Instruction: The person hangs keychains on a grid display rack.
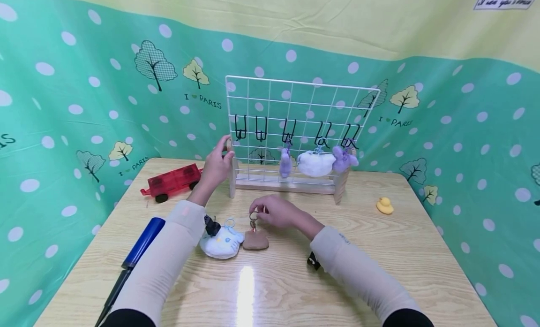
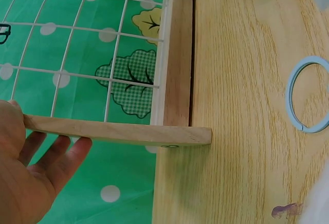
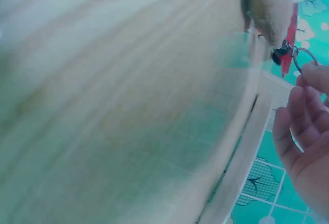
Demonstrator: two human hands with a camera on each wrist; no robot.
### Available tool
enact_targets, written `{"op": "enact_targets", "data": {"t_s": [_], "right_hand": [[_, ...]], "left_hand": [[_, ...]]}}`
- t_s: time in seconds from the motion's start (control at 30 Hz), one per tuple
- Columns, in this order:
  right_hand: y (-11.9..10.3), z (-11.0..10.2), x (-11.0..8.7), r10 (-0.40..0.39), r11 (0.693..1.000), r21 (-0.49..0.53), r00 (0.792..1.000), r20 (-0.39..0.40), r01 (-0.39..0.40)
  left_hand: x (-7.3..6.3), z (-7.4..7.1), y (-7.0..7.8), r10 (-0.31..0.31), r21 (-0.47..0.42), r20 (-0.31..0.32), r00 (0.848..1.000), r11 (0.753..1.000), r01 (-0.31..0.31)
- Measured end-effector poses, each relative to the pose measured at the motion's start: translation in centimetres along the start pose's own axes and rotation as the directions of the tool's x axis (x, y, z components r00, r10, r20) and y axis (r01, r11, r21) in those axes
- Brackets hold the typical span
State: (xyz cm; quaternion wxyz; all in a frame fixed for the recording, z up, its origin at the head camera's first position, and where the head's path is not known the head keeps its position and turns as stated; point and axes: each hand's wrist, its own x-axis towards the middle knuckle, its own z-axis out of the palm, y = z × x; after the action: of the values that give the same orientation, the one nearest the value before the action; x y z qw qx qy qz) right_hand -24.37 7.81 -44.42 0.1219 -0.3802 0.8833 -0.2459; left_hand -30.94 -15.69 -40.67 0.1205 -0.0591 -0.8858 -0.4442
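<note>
In the head view, my left hand (image 1: 218, 165) grips the left wooden side post (image 2: 118, 130) of a white wire rack (image 1: 291, 102). Its fingers show behind the post in the left wrist view. My right hand (image 1: 276, 210) pinches the metal ring (image 3: 307, 55) of a brown plush keychain (image 1: 255, 240), which hangs below the fingers over the table, close to its surface. Left of it lies a white plush keychain (image 1: 221, 245) with a blue ring (image 2: 291, 95). On the rack's black hooks hang a slim purple plush (image 1: 285, 163), a white plush (image 1: 315, 164) and another purple plush (image 1: 343, 159).
Behind my left forearm stands a red toy wagon (image 1: 175, 180). A blue-and-black handled object (image 1: 143, 242) lies beside that sleeve. To the right sits a yellow rubber duck (image 1: 385, 205). Two hooks (image 1: 261, 130) at the rack's left carry nothing. A patterned curtain backs the table.
</note>
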Motion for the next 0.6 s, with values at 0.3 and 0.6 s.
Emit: {"op": "enact_targets", "data": {"t_s": [0.3,0.6], "right_hand": [[-0.3,-1.9,0.2,-0.029,1.0,-0.008,0.994,-0.109,0.028],[-0.3,-3.4,0.5,0.018,0.998,0.057,0.982,-0.189,-0.008]], "left_hand": [[0.0,0.0,-0.1,-0.004,-0.002,-0.004,1.0,1.0,0.004],[0.0,0.2,-0.2,-0.012,-0.007,-0.006,1.0,1.0,0.012]]}}
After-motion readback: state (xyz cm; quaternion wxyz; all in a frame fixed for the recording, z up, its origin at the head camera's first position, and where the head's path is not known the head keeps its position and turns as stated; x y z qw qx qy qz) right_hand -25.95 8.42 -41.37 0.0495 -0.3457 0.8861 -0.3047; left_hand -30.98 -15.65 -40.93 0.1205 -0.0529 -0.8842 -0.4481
